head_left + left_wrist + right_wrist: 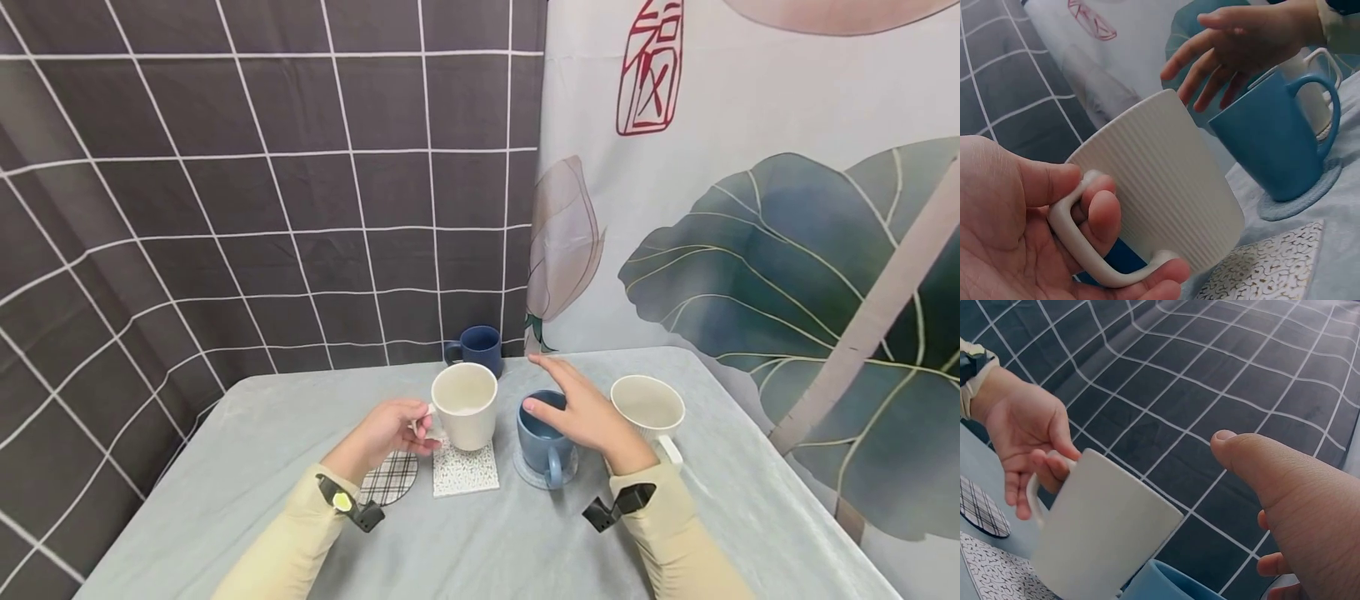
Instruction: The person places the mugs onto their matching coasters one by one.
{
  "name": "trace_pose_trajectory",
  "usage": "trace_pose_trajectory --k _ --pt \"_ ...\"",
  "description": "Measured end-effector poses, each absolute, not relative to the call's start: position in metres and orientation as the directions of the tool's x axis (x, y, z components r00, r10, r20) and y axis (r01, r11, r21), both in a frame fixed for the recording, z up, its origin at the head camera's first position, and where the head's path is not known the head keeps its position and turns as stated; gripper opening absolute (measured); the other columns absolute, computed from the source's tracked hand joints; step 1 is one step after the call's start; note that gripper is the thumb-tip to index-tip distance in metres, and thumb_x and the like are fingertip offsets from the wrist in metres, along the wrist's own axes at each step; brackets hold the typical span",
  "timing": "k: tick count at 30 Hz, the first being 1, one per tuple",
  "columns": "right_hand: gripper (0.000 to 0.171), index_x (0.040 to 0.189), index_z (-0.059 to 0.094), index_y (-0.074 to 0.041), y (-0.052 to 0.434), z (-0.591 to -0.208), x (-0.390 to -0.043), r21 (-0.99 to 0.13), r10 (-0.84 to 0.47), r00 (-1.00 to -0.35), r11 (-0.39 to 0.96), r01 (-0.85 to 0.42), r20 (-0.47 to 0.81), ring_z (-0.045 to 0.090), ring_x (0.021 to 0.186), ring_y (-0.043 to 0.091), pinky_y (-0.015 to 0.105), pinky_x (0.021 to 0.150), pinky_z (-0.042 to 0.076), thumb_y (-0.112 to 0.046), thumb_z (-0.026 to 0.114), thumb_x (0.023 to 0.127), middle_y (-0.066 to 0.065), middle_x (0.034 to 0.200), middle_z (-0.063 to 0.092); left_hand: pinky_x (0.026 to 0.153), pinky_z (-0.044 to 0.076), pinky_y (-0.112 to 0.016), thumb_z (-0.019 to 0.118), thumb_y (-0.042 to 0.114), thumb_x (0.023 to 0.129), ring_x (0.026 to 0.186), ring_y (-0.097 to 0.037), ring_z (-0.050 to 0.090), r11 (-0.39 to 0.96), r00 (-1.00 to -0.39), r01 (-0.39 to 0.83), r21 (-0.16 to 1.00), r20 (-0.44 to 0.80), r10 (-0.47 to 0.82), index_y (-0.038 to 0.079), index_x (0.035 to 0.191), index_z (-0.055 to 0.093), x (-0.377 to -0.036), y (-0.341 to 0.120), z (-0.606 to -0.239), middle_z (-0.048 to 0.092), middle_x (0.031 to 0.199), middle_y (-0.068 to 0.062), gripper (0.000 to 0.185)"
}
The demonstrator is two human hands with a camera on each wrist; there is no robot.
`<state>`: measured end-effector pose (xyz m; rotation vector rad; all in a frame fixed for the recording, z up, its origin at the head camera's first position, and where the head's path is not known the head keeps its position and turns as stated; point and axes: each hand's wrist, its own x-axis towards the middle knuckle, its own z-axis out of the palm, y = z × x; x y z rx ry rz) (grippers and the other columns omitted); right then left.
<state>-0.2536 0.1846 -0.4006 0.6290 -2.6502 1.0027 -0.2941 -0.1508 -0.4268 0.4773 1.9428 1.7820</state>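
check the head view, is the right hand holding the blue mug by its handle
No, the right hand hovers open over the blue mug; its handle is untouched.

The head view looks forward and down from above the table, well back. Each wrist view sits low and close, facing across: both share the white mug, at 12 o'clock in the head view.

We list: cream ribbed mug, light-blue mug, navy mug, plaid round coaster, white speckled square coaster, pale grey tablecloth.
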Motion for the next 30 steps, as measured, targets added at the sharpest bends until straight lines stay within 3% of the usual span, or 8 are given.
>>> trace_pose_trajectory --k 7,19,30 --pt "0.072 0.155 0.040 -0.012 0.184 -0.400 -0.254 -0.576 -0.309 -0.879 0.667 -0.472 0.362 0.036 0.145 0.037 0.061 0.115 0.031 -0.044 0.066 0.096 0.015 0.157 0.041 0.081 0.059 -0.043 0.042 0.019 0.107 0.102 -0.049 0.068 0.131 -0.831 -0.050 0.990 -0.114 0.544 0.011 0.078 0.055 -0.282 -0.161 -0.426 0.055 0.070 0.000 0.033" --pt "0.072 0.155 0.039 -0.014 0.186 -0.400 -0.255 -0.590 -0.305 -0.887 0.664 -0.458 0.346 0.035 0.145 0.038 0.063 0.114 0.031 -0.044 0.066 0.096 0.015 0.158 0.040 0.076 0.060 -0.039 0.043 0.018 0.106 0.089 -0.033 0.073 0.125 -0.826 -0.077 0.989 -0.133 0.548 0.012 0.079 0.056 -0.272 -0.169 -0.438 0.056 0.068 0.001 0.030" --pt "0.072 0.155 0.039 -0.014 0.185 -0.401 -0.257 -0.583 -0.310 -0.886 0.669 -0.461 0.345 0.036 0.145 0.038 0.062 0.115 0.031 -0.045 0.066 0.096 0.015 0.158 0.040 0.074 0.060 -0.038 0.042 0.021 0.108 0.090 -0.031 0.073 0.157 -0.817 -0.056 0.986 -0.136 0.561 0.010 0.082 0.056 -0.273 -0.173 -0.445 0.061 0.074 -0.002 0.032"
